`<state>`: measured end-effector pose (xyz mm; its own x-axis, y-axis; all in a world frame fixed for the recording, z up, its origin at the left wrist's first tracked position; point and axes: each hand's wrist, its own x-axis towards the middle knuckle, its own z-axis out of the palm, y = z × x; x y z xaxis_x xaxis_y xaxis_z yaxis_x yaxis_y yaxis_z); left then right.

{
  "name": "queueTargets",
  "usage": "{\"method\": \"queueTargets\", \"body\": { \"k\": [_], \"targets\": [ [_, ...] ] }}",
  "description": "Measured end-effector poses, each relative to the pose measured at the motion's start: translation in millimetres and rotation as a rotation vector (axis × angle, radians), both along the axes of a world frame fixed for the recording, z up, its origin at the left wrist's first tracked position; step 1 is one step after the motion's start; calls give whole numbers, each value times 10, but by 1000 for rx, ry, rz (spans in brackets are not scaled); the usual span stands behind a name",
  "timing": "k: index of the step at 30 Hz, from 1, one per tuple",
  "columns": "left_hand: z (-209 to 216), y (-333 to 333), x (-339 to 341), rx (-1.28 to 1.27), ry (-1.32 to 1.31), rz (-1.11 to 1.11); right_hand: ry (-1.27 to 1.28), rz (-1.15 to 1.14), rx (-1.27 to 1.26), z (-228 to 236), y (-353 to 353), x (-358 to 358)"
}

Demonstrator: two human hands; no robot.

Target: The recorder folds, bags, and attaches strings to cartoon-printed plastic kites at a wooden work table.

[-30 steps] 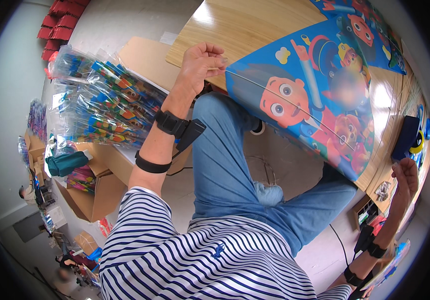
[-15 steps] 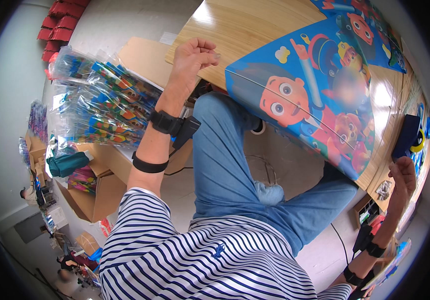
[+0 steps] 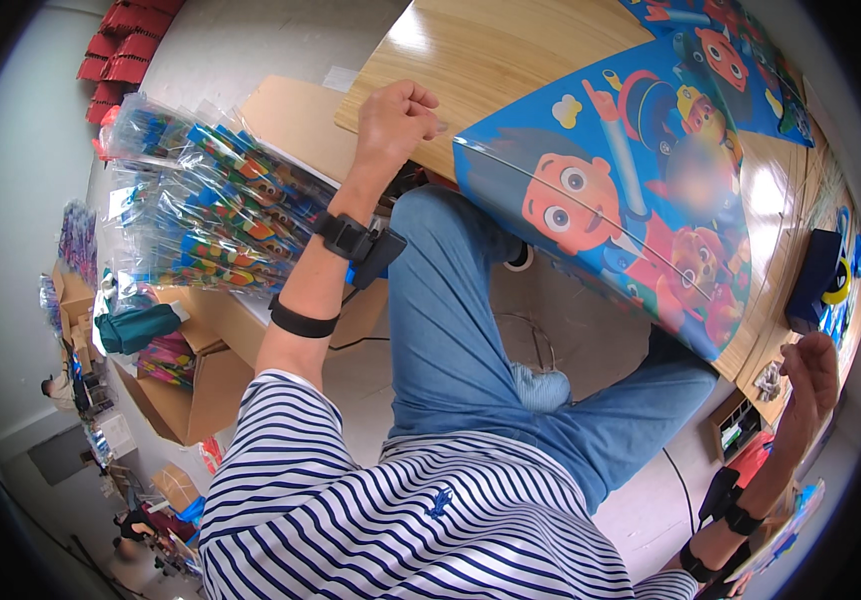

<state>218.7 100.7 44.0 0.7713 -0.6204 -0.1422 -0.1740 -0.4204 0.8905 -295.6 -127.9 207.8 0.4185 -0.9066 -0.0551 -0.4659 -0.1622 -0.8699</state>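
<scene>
My left hand (image 3: 396, 124) hovers by the near left edge of the wooden table, its fingers curled into a pinch; I cannot make out what they hold, if anything. Just right of it a blue printed kite-like sheet (image 3: 580, 130) with cartoon figures lies partly over the table's edge above my knees. A thin dark rod (image 3: 550, 190) runs across it. Far to the right, beyond the sheet, my right hand (image 3: 812, 375) is raised with thumb and fingers pinched together; anything between them is too small to see. Both hands are apart from the sheet.
A pile of printed pieces in clear plastic bags (image 3: 210, 200) stands at left, above an open cardboard box (image 3: 175, 400). Another blue printed sheet (image 3: 740, 70) lies farther along the table (image 3: 480, 45). A dark blue box (image 3: 815, 275) and a small tray (image 3: 737, 425) are near my right hand.
My left hand has shifted slightly right, its wrist turned and its fingers curled more. My right hand has dropped a little lower. The printed sheet has stayed almost still.
</scene>
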Motion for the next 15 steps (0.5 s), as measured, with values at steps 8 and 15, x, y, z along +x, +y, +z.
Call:
{"method": "queueTargets", "body": {
  "k": [8, 15],
  "targets": [
    [-91, -45, -52, 71, -106, 48, 47, 100, -65, 430, 277, 135],
    [-119, -44, -70, 110, -185, 26, 44, 131, -141, 635, 413, 270]
  ]
}}
